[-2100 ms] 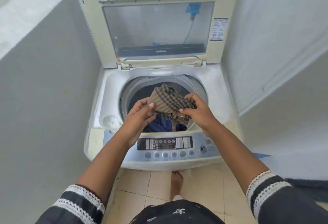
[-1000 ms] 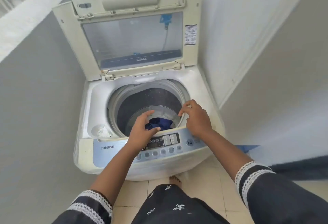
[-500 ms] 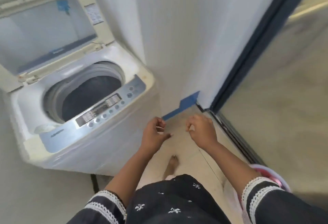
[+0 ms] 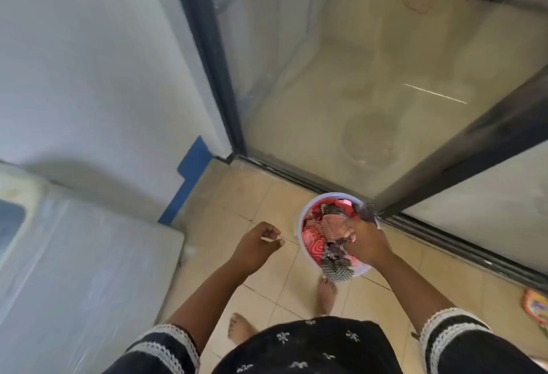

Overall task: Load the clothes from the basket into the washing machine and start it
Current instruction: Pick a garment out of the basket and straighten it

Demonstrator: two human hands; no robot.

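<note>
The right hand (image 4: 360,240) is down in the basket (image 4: 299,219), fingers curled into the clothes (image 4: 329,225) and gripping a bunch of striped and dark fabric. The left hand (image 4: 257,244) hangs beside the basket, loosely curled, holding nothing. The basket sits on the tiled floor (image 4: 231,195) right by the sliding glass door (image 4: 341,91), with the washing machine (image 4: 74,270) off to the left, well apart from it.

Risks: the grip looks like a partial handful, so trailing bits could drop on the floor on the way over, or a tangled piece could drag others out w/ it (the basket is light and might tip).

Hard to tell: how many garments the hand actually has, how deep the pile goes. The machine's drum and control panel are cut off at the frame edge; image is blurred there.
</note>
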